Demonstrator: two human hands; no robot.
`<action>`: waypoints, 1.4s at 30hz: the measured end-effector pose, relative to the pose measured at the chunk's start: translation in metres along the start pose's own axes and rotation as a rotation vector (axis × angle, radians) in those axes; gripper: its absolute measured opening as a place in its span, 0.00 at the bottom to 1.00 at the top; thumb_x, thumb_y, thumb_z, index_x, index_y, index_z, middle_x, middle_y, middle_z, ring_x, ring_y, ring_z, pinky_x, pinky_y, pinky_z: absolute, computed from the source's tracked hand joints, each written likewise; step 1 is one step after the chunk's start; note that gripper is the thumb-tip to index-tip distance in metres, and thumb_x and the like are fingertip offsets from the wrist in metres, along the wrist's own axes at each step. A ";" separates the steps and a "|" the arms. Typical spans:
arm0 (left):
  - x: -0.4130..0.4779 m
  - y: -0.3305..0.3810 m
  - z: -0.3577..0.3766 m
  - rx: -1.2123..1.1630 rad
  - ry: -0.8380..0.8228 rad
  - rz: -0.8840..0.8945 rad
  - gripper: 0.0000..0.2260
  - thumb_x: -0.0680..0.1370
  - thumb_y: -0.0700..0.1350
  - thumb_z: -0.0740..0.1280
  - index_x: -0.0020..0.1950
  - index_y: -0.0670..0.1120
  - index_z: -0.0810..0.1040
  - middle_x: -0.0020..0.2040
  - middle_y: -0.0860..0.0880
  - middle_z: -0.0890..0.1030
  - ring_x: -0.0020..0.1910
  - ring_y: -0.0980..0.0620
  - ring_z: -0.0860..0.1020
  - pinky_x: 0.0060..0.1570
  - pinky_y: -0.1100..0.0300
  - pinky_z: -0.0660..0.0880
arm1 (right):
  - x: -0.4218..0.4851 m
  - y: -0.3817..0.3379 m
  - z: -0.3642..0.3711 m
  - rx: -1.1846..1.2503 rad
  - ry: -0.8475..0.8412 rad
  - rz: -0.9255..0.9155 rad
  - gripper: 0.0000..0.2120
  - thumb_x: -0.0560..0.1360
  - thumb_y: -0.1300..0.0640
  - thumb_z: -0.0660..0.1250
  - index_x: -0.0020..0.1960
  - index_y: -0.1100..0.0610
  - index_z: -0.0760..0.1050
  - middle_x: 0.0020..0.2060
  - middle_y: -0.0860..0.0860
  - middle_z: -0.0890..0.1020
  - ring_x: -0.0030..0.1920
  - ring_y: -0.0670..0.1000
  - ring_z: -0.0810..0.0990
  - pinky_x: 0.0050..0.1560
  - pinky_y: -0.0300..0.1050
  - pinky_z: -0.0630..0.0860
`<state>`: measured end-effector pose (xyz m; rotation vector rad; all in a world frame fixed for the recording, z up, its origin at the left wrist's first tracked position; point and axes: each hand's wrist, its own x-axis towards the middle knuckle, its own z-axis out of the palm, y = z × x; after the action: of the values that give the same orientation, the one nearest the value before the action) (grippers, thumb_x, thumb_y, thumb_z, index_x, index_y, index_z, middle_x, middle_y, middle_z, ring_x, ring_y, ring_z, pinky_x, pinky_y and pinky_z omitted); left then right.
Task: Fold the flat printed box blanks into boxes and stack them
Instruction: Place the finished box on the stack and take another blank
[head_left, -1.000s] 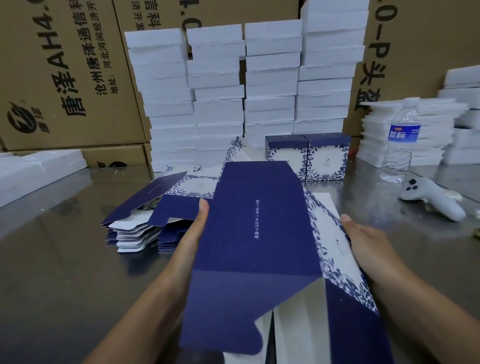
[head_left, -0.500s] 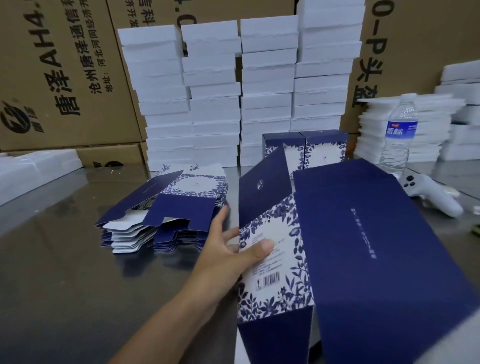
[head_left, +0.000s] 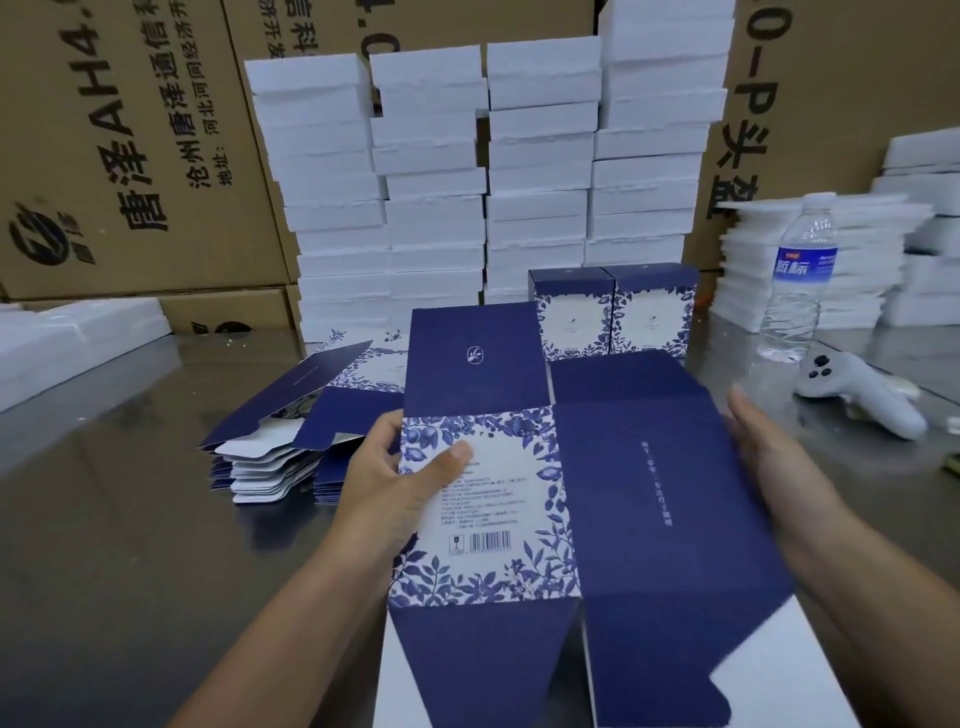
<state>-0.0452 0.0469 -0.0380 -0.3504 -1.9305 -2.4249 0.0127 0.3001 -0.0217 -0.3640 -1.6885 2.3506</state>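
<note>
Box blank is held up over the near edge of the table, close to the camera and partly opened. Its floral panel with the barcode faces up on the left and the plain navy panel on the right. The top flap with the small emblem stands up behind the floral panel.

Left hand pinches the left edge of the floral panel, thumb on the printed face and fingers curled behind. This is the same grip as half a second ago, but the blank now sits squarer to the camera and the navy panel has swung in from the far right.

Right hand was out of sight half a second ago. It now shows at the right edge of the navy panel with fingers fairly straight and the palm against that edge. The hand is blurred, and whether the thumb hooks behind the panel cannot be told.

One second ago the navy panel faced up at centre with a hand on each side. The floral face has since been turned up.

Pile of flat blanks on the table left of the hands and two folded boxes side by side behind the held blank are both unchanged. Water bottle and grey controller at far right are also as before.
</note>
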 end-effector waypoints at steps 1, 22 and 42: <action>0.000 0.000 -0.001 0.017 0.011 0.000 0.20 0.65 0.43 0.76 0.55 0.47 0.76 0.49 0.46 0.85 0.45 0.47 0.84 0.36 0.58 0.80 | 0.000 0.001 0.001 -0.029 -0.001 -0.010 0.21 0.77 0.41 0.60 0.48 0.58 0.81 0.37 0.54 0.85 0.33 0.52 0.84 0.33 0.43 0.80; 0.008 -0.006 -0.003 0.466 0.318 0.155 0.18 0.82 0.46 0.59 0.38 0.34 0.70 0.35 0.44 0.65 0.33 0.51 0.62 0.25 0.65 0.57 | 0.008 0.019 0.001 -0.345 0.080 -0.123 0.16 0.78 0.48 0.63 0.38 0.52 0.84 0.37 0.52 0.86 0.38 0.53 0.84 0.46 0.49 0.79; 0.004 -0.012 0.001 0.361 0.159 0.052 0.19 0.82 0.48 0.56 0.45 0.32 0.74 0.40 0.45 0.73 0.38 0.48 0.68 0.41 0.55 0.63 | 0.016 0.020 -0.007 -0.347 0.108 -0.160 0.21 0.79 0.48 0.61 0.31 0.49 0.83 0.30 0.46 0.84 0.29 0.44 0.82 0.27 0.37 0.77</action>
<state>-0.0511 0.0512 -0.0488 -0.1850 -2.1940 -1.9499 -0.0010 0.3048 -0.0441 -0.3893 -1.9909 1.8914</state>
